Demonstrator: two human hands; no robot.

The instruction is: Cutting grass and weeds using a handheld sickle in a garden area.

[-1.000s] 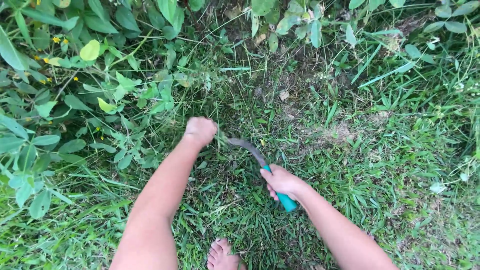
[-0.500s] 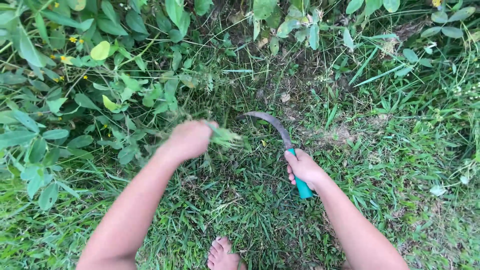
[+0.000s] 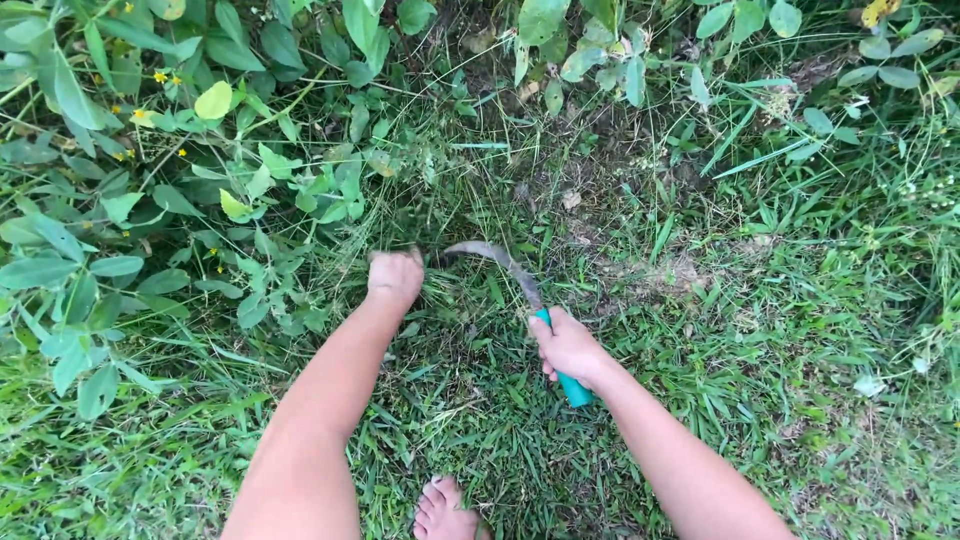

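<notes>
- Sickle (image 3: pixel 505 270): a curved, dull grey blade on a teal handle; it lies low over the grass just ahead of the person, its tip arching leftward and ending close beside the left hand (image 3: pixel 396 275)
- right hand (image 3: pixel 566 346): fingers clenched around the teal handle, whose butt end sticks out below the fist; the blade rises up and to the left from the grip
- left hand (image 3: pixel 396 275): closed into a fist down in a clump of long grass (image 3: pixel 400 215) at the edge of the taller growth; the fingers look curled about the stems, though the stems inside the fist are hidden
- leafy weeds (image 3: pixel 150 200): broad green leaves with small yellow flowers fill the upper left, just beyond the left hand
- bare patch of soil (image 3: pixel 680 270): brownish, thin ground to the right of the blade, well apart from both hands
- bare foot (image 3: pixel 445 510): toes show at the bottom edge, between the two forearms, on short grass (image 3: pixel 480 430)
- more leafy stems (image 3: pixel 620 50) hang across the top edge; short turf spreads to the right
</notes>
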